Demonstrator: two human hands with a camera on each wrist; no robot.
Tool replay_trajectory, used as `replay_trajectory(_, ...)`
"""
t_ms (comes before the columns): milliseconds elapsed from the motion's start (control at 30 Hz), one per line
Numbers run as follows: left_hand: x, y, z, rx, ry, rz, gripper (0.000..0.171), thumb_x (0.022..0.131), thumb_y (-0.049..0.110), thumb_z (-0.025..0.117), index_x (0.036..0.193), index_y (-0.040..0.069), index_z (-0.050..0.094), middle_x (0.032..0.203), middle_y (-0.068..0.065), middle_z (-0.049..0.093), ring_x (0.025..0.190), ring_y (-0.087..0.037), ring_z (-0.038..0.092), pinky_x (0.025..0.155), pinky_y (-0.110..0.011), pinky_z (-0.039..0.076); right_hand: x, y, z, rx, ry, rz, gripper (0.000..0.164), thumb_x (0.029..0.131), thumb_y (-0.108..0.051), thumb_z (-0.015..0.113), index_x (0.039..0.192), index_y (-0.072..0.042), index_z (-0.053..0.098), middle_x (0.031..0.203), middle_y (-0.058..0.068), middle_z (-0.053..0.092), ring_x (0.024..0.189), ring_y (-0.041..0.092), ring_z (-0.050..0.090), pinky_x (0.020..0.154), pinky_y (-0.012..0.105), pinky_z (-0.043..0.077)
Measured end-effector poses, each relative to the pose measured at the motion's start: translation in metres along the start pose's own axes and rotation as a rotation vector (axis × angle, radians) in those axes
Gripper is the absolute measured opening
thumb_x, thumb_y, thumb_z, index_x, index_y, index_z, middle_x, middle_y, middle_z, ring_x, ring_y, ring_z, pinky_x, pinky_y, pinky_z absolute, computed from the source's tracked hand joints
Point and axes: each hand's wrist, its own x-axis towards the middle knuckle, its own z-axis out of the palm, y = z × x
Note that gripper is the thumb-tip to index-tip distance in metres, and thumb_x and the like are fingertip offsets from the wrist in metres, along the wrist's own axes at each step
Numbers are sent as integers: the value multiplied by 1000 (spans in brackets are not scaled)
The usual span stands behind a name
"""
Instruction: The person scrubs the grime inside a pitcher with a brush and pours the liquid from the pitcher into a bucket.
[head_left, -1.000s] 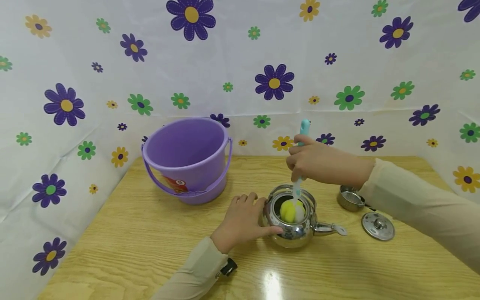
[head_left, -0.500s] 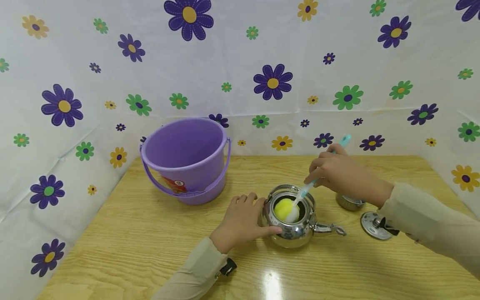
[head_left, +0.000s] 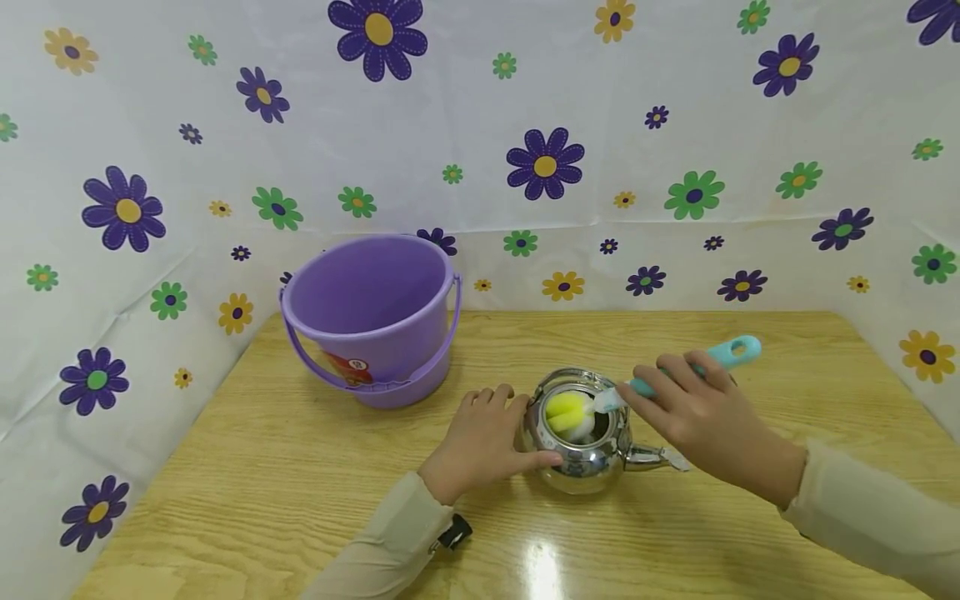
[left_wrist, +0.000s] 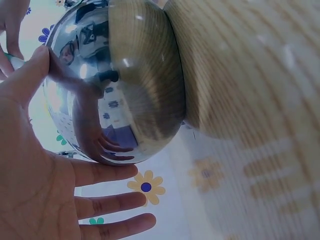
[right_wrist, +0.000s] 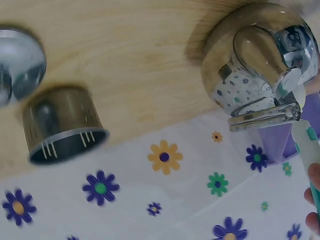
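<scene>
A shiny steel kettle (head_left: 585,477), its lid off, stands on the table, spout pointing right. My left hand (head_left: 480,446) rests against its left side with fingers spread. In the left wrist view, the thumb and straight index finger touch the kettle's round wall (left_wrist: 145,85). My right hand (head_left: 708,421) grips a sponge brush by its turquoise handle (head_left: 738,351). The yellow and white sponge head (head_left: 566,414) sits inside the kettle's mouth, with the brush tilted low to the right. The right wrist view shows the brush's white neck (right_wrist: 303,137) beside the kettle's raised handle (right_wrist: 265,118).
A purple bucket (head_left: 405,354) stands at the back left, its handle hanging at the front. In the right wrist view, a steel strainer cup (right_wrist: 65,122) and the lid (right_wrist: 25,62) lie on the table (right_wrist: 130,65). A flowered cloth (head_left: 450,108) hangs behind.
The brush has swung from near upright to a low tilt, its handle end moving right and down with my right hand. The left hand has kept its place on the kettle.
</scene>
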Motion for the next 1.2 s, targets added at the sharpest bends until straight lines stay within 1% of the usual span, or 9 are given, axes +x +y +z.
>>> replay_trajectory(100,0,1,0,-13,-6,-6,89,74,82,45,130,12,53,121,-8,53,113,-30,52,97,-46,40,2,-3,-5,-142,23,-140,48,101,0,26,97,-7,73,91,11,66,81,27,54,75,36,38)
replay_trajectory(300,1,1,-1,-12,-10,-13,89,73,82,45,129,13,53,121,-8,53,113,-30,52,97,-46,40,18,-4,-12,-280,32,-311,36,96,6,34,88,0,68,91,12,62,80,24,49,79,32,35)
replay_trajectory(500,4,2,1,4,6,-7,90,73,83,43,128,13,54,119,-7,54,109,-29,53,94,-45,42,44,2,-16,-362,-60,-449,35,90,13,33,76,3,64,77,9,57,78,23,47,89,34,34)
replay_trajectory(600,6,3,2,9,11,-4,89,73,83,43,127,13,55,118,-7,55,108,-29,54,93,-45,42,57,7,-19,-371,-141,-518,21,90,4,49,78,-1,67,78,6,60,81,23,51,93,35,34)
replay_trajectory(700,6,4,2,14,14,-8,88,73,83,44,126,14,55,117,-7,55,108,-29,54,92,-44,43,67,13,-21,-348,-221,-569,1,81,-9,70,81,-9,70,84,3,65,88,20,56,97,36,34)
replay_trajectory(800,6,4,2,24,15,-12,87,72,84,43,125,15,56,116,-6,55,107,-29,54,92,-44,43,75,19,-19,-291,-276,-569,16,70,-17,81,83,-19,72,91,-2,67,95,16,58,101,36,34)
replay_trajectory(933,6,4,3,28,9,-16,88,73,84,42,125,15,56,117,-6,55,109,-29,53,93,-44,42,78,31,-12,-154,-346,-486,29,62,-17,85,87,-25,72,95,-6,66,100,14,58,103,36,36)
replay_trajectory(1067,7,4,4,27,-2,-16,89,72,84,41,126,15,55,118,-6,54,111,-30,52,95,-45,41,74,43,-3,15,-382,-361,33,62,-12,84,90,-27,72,94,-6,65,96,16,57,98,39,40)
replay_trajectory(1200,7,3,4,22,-8,-16,90,72,84,41,128,15,54,119,-7,54,112,-30,52,97,-46,40,66,49,6,141,-376,-232,37,63,-7,82,92,-28,74,91,-6,66,91,17,56,94,42,40)
